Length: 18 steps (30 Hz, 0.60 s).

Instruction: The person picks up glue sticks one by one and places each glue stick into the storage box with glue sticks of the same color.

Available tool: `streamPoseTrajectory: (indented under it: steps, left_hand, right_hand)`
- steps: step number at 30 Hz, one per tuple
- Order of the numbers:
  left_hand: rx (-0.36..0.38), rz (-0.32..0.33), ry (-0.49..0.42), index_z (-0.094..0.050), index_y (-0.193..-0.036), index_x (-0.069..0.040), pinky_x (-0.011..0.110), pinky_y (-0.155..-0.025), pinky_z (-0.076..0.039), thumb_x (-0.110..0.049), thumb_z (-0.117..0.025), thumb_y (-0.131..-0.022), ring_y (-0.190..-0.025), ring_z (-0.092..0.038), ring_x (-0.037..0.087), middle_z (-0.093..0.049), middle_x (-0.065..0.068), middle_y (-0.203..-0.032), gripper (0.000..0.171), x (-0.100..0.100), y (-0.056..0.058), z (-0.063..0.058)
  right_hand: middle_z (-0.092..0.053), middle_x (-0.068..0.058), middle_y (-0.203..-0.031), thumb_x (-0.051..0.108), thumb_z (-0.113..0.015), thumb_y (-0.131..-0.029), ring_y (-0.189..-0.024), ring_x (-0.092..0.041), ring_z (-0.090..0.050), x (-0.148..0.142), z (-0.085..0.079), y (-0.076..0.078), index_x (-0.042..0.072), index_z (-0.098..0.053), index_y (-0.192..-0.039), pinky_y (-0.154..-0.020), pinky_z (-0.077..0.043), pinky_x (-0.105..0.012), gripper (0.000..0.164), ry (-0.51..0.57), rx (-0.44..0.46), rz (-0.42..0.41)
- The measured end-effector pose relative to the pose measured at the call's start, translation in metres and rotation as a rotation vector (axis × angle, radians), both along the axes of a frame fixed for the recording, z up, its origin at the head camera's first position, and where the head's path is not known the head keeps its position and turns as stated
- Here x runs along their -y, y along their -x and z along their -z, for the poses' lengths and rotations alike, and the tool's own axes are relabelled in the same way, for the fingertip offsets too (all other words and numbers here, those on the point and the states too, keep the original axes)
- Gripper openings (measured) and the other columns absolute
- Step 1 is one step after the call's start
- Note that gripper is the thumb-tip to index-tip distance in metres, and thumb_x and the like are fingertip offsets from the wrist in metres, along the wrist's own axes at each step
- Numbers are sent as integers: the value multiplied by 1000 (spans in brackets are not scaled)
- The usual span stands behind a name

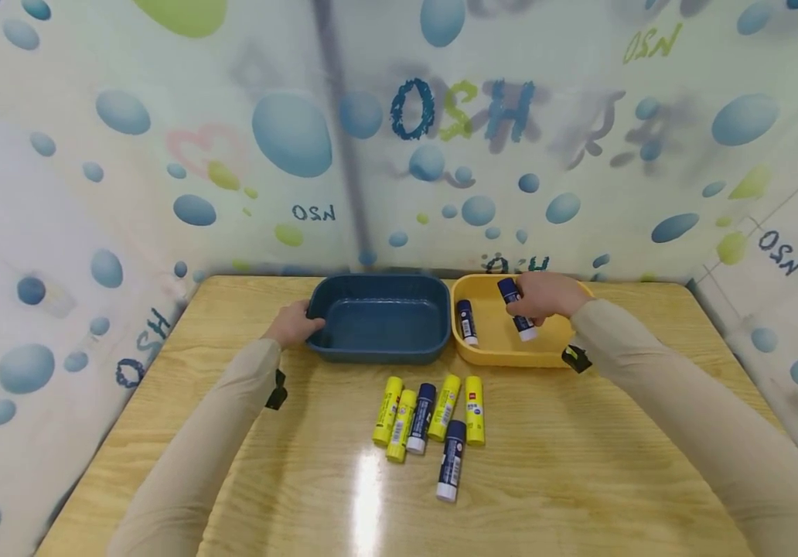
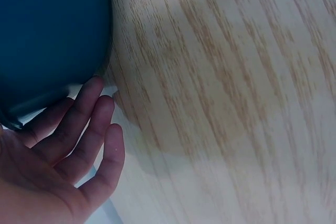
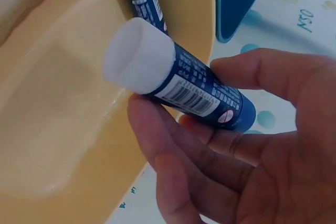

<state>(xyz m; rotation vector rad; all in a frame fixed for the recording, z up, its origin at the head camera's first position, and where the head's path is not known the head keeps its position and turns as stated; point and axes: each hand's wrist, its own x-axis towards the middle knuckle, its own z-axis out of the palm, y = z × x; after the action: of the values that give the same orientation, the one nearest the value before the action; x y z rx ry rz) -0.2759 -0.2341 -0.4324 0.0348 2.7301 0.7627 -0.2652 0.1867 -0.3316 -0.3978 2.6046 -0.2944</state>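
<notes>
Pinching a dark blue glue stick between the thumb and the curved fingers opposite, the right hand hangs over the yellow tray, which sits along the far edge of the table, right of that edge's middle. The fingers are closed only to the stick's width. The white end slants down toward the tray floor; whether it touches cannot be told.

A second blue stick rests inside the same tray, close to its left wall, with bare floor between the two. Keeping the held stick on the right side of that gap should spare a knock. Tipping it flatter before the fingers spread seems wise, since a round barrel let go on its end could topple and roll; loosening the thumb first would likely let it settle quietly.

At the far edge's left half, the left hand has its thumb over the rim of the blue tray and its loosely bent fingers outside the wall. A light steadying hold is probably enough there; harder pressure might push it against its neighbour.

Toward the near edge, roughly midway between the table's side edges, lie four yellow sticks and two loose blue ones.
</notes>
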Motion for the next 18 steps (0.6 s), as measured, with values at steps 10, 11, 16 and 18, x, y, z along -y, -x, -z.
streamPoseTrajectory:
  steps: [10, 11, 16, 18]
  left_hand:
    - [5, 2, -12, -27, -143, 16, 54, -103, -33, -21, -50, -98, -128, -37, 48, -36, 36, -141, 63, 0, 0, 0]
    - [5, -1, -12, -27, -143, 16, 54, -103, -33, -21, -50, -98, -129, -37, 48, -36, 36, -141, 63, 0, 0, 0]
    - [4, 0, 1, -27, -143, 16, 53, -103, -32, -22, -51, -98, -129, -36, 48, -36, 35, -142, 63, 1, 1, -1]
    - [2, 2, -3, -27, -143, 16, 53, -103, -33, -22, -51, -98, -129, -36, 48, -36, 35, -141, 63, 1, 1, -1]
  right_hand:
    - [-65, -9, -76, 26, -57, -93, -58, -14, -60, 6, 10, 20, -6, -55, -108, -57, -46, -25, 35, -49, 91, 75]
    - [-65, -9, -76, 26, -57, -93, -56, -14, -59, 7, 11, 22, -6, -55, -109, -54, -45, -23, 36, -48, 98, 91]
    - [-66, -9, -74, 28, -58, -93, -56, -15, -61, 12, 17, 33, -6, -57, -108, -48, -39, -19, 37, -61, 114, 144]
    - [-65, -9, -74, 29, -58, -93, -61, -17, -63, 15, 19, 37, -5, -59, -106, -49, -41, -20, 36, -64, 115, 158]
